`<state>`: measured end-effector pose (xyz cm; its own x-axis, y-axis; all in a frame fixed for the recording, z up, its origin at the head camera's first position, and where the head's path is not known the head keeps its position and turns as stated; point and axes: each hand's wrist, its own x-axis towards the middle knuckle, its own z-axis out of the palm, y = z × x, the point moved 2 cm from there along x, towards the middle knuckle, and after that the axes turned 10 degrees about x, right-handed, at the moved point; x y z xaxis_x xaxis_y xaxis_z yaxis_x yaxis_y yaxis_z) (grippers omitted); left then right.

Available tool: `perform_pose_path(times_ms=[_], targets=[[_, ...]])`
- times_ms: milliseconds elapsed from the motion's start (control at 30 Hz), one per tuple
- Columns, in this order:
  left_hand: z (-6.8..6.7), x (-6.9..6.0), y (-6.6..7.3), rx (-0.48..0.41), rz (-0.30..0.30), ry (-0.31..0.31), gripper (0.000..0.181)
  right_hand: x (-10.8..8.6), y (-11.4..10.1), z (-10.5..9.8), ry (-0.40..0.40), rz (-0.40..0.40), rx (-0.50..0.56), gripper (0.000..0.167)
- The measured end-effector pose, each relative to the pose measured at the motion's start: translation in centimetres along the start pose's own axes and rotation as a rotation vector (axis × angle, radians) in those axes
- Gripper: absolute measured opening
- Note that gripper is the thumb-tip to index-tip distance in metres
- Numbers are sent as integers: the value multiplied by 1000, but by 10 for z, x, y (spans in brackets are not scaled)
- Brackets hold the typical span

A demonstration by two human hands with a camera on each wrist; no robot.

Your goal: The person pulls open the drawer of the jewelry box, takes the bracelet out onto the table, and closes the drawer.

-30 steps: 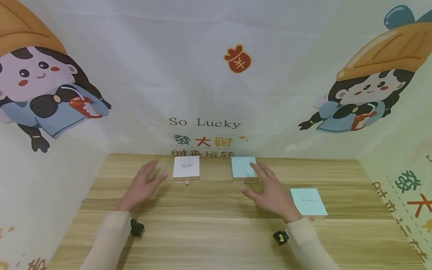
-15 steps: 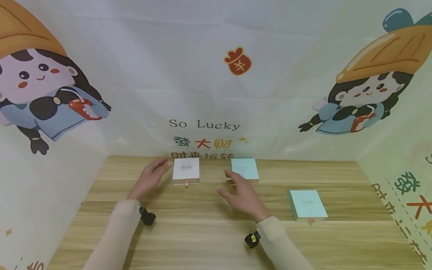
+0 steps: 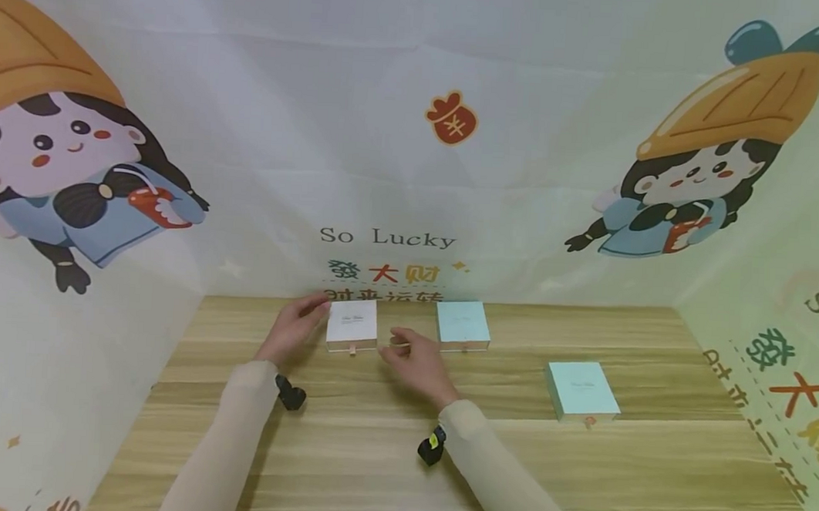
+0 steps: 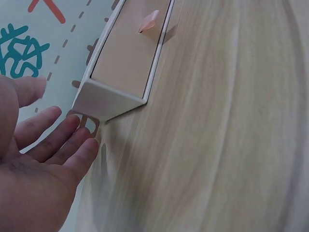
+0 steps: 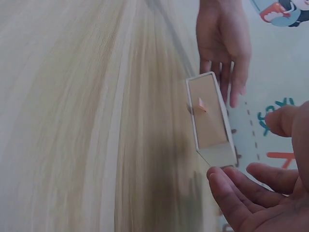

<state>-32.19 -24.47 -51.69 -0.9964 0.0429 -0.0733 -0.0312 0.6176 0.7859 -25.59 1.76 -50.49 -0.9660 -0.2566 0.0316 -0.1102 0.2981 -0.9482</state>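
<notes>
A white square drawer box (image 3: 352, 322) with a tan front and a small pink ribbon tab (image 4: 150, 21) lies near the back of the table, between the two hands. My left hand (image 3: 294, 328) is at its left side, fingers extended and slightly bent; in the left wrist view the fingertips (image 4: 87, 145) are close to the box's end wall, and contact cannot be made out. On the other side, my right hand (image 3: 418, 364) has its fingers spread loosely just off the box's right side. In the right wrist view its fingertips (image 5: 219, 181) lie close to the near end.
Just right of my right hand sits a light-blue box (image 3: 463, 324). Another light-blue box (image 3: 583, 390) with a ribbon tab lies farther right and nearer. A printed cloth wall (image 3: 509, 214) rises directly behind the wooden table (image 3: 370, 469).
My right hand has moved left from over the middle light-blue box to the right side of the white box. My left hand has come forward and right to the white box's left side.
</notes>
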Motion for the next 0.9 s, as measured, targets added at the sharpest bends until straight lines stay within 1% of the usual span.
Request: perform_pose_path(times_ms=[100, 200, 333, 400, 567, 700, 800, 900], targets=[[3, 3, 0, 0, 3, 11, 45, 7, 4, 11, 26, 26, 2, 54], [6, 6, 1, -9, -1, 28, 42, 14, 8, 22, 59, 30, 5, 52], [10, 8, 2, -2, -26, 36, 39, 18, 9, 34, 133, 29, -4, 46], [12, 8, 3, 7, -38, 36, 38, 20, 9, 39, 178, 37, -26, 44], [13, 9, 4, 3, -63, 44, 39, 23, 1, 46, 249, 58, -59, 39], [13, 9, 4, 4, -79, 41, 39, 25, -1, 48, 287, 78, -62, 28], [14, 9, 6, -4, -80, 42, 40, 26, 0, 47, 327, 95, -61, 20], [16, 9, 8, -13, -76, 49, 39, 28, 1, 45, 353, 109, -65, 16]])
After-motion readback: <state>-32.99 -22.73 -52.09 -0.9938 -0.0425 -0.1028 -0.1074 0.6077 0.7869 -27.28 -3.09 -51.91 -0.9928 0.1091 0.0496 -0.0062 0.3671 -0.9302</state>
